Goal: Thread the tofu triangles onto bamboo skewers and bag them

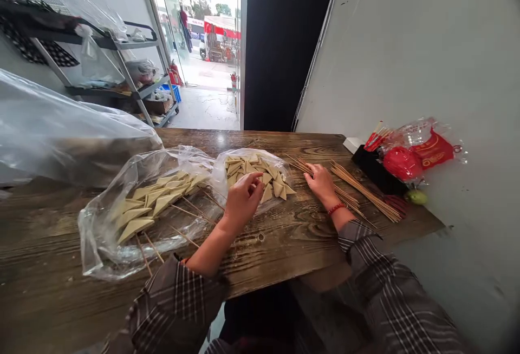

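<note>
My left hand point(245, 198) hovers over the near part of a pile of pale, folded tofu-skin-like triangles point(280, 186). Its fingers are bent and a little apart, with nothing visible between them. On the right, my right hand point(322, 183) has its fingers closed over a loose bundle of thin bamboo skewers point(345, 197); how many it grips is hidden. Left of my left hand, more triangles threaded on skewers point(162, 197) lie in rows on a clear plastic bag point(97, 251), their bare stick ends pointing towards me.
A second skewer bundle point(365, 189) lies further right on the wooden table point(276, 256). Beside the wall stands a black box point(376, 170) with red plastic-wrapped packets point(406, 159). A large plastic-covered heap point(73, 137) is at left; behind it is a shelf cart point(142, 91).
</note>
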Available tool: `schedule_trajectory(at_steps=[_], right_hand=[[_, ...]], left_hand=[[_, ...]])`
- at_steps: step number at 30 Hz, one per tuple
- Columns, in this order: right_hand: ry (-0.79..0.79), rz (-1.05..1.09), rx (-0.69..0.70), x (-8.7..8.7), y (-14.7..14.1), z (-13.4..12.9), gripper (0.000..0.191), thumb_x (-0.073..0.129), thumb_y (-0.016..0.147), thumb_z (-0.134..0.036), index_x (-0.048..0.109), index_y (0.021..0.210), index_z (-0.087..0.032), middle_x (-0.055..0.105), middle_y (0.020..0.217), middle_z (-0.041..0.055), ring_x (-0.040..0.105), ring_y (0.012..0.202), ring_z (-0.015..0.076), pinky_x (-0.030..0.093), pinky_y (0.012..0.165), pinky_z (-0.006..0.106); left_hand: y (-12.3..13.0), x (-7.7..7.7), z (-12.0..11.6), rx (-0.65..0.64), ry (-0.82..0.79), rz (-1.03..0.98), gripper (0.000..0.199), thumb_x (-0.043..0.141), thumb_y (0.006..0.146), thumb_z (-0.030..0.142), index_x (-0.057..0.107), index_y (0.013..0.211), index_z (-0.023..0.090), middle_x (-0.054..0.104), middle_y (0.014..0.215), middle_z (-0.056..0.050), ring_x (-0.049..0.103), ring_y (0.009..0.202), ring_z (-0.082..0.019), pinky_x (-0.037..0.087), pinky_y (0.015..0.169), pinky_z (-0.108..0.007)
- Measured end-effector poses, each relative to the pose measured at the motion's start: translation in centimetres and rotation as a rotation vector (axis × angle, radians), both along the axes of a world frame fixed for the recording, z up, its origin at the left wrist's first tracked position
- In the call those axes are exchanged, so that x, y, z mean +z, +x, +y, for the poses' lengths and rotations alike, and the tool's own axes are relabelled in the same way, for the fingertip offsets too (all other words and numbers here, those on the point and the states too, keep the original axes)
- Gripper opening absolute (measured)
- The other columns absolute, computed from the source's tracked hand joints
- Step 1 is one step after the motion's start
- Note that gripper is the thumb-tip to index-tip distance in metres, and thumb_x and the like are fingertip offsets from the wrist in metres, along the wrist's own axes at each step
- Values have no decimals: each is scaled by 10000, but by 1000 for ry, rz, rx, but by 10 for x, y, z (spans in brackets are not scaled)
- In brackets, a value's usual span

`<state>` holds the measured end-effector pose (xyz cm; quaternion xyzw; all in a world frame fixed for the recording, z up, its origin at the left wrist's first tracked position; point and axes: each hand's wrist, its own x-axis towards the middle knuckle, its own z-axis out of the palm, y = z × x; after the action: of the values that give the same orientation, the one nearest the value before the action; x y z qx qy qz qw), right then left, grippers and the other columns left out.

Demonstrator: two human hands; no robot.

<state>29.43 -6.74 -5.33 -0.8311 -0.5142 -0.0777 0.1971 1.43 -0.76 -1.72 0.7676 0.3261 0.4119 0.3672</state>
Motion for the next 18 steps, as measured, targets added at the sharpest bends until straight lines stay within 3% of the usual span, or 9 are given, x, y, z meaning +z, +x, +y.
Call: schedule_trajectory(at_steps=[4,6,9,18], right_hand=[[-15,-53,-159,-11,15,19,649,613,886,-490,506,1402,-112,594,1296,223,544,1180,353,418,951,445],[-59,-82,-211,-17,24,18,582,562,912,-535,576,1319,-119,621,1222,213,562,1137,345,425,915,426],[-102,-89,-164,-24,38,13,392,485,975,-453,659,1179,-167,640,1165,162,578,1100,297,418,904,376],[-122,-35,-63,-16,51,1,264,472,986,-320,632,1127,-164,643,1169,146,595,1058,268,430,836,341]], left_hand=[[1,1,-2,6,-16,12,305,538,859,379,663,1096,233,682,865,-34,620,612,-129,497,592,-262],[2,0,-3,-8,-17,21,311,538,862,380,665,1101,226,679,856,-34,622,608,-129,498,594,-263],[3,-3,-3,-21,-20,34,329,546,860,370,665,1121,209,678,858,-38,619,602,-124,505,605,-265],[3,-3,-6,20,1,36,329,577,878,378,670,1116,172,669,830,-21,633,594,-108,509,615,-249]])
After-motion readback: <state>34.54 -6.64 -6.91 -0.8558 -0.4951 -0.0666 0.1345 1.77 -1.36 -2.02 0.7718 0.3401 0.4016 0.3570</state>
